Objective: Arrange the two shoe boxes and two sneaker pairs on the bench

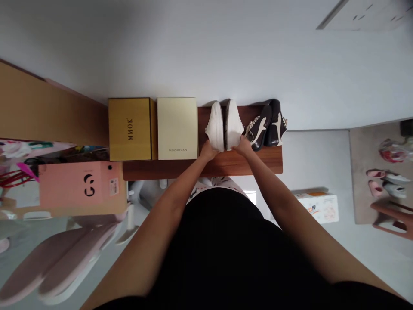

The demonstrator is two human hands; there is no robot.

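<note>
Two white sneakers stand on their sides, soles facing each other, on the brown wooden shelf [206, 168]. My left hand [208, 151] is closed round the near end of the left white sneaker [215, 127]. With my right hand [241, 146] I grip the near end of the right white sneaker [233, 122]. A pair of dark brown sneakers [260, 127] with cream stripes and laces sits just right of my right hand. To the left of the white pair is a cream box [177, 127], and beyond it a gold box [129, 129].
A pink box [71, 184] lies at the left, above a pale pink cushioned seat [64, 258]. Behind the shelf rises a white wall [193, 47]. On the right floor are a white package [319, 207], several small shoes [376, 188] and a brown stool [393, 219].
</note>
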